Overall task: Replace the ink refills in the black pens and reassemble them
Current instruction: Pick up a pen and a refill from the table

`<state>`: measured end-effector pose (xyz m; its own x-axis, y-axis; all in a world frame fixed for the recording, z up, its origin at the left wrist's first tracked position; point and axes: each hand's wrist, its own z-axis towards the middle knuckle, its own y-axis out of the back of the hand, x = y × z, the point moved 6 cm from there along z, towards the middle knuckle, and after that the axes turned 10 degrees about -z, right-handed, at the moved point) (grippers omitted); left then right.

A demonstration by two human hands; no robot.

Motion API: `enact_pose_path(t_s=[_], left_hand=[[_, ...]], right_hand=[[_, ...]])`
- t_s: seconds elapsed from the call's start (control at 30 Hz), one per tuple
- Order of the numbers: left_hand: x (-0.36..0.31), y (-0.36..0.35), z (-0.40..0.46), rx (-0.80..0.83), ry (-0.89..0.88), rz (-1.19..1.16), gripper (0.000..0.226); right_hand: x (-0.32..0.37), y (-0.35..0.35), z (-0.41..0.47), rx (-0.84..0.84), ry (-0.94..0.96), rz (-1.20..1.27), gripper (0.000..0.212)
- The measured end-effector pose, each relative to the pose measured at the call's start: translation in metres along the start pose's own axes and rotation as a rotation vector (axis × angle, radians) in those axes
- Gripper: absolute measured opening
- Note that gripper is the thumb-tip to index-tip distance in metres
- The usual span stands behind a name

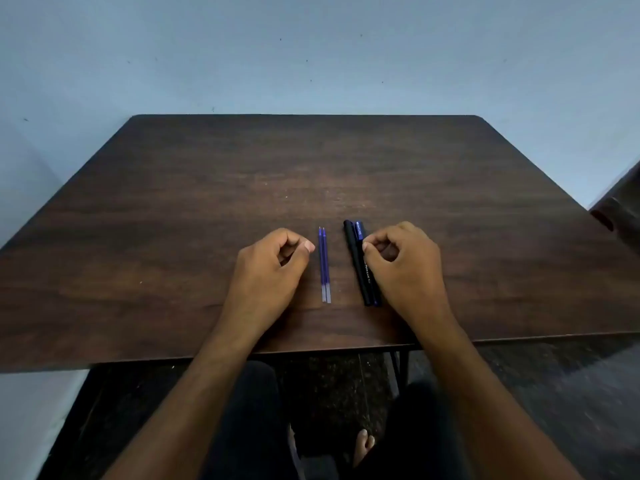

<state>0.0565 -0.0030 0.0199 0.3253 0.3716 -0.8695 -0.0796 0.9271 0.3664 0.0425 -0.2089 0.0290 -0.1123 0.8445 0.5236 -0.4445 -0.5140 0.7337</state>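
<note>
Two blue ink refills [324,266] lie side by side on the dark wooden table [173,220], tips pointing away from me. Just to their right lie two black pens [358,268], close together and capped, with a blue clip at the far end. My left hand [268,271] rests on the table left of the refills, fingers loosely curled and holding nothing. My right hand [405,268] rests right of the pens, fingers loosely curled, with the thumb tip touching the side of the nearer pen. Both pens lie flat on the table.
The table's back edge meets a pale blue wall [311,64]. A dark object [620,209] juts in at the right edge. My legs and a bare foot [363,445] show below the table's front edge, beside a metal table leg [401,368].
</note>
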Motion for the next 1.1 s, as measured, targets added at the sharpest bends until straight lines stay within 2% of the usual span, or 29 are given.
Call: enact_pose_path(t_s=[0.27, 0.63, 1.1], left_hand=[[-0.0009, 0.0019, -0.0008, 0.001, 0.037, -0.01, 0.011], [-0.0008, 0.0022, -0.0014, -0.01, 0.027, -0.03, 0.011], [0.0003, 0.0018, -0.0019, 0.006, 0.025, -0.024, 0.009]], right_hand=[[-0.0055, 0.0003, 0.002, 0.002, -0.133, -0.051, 0.029], [-0.0082, -0.0038, 0.0039, 0.04, -0.173, -0.056, 0.022], [-0.0021, -0.0024, 0.0037, 0.052, -0.171, -0.119, 0.032]])
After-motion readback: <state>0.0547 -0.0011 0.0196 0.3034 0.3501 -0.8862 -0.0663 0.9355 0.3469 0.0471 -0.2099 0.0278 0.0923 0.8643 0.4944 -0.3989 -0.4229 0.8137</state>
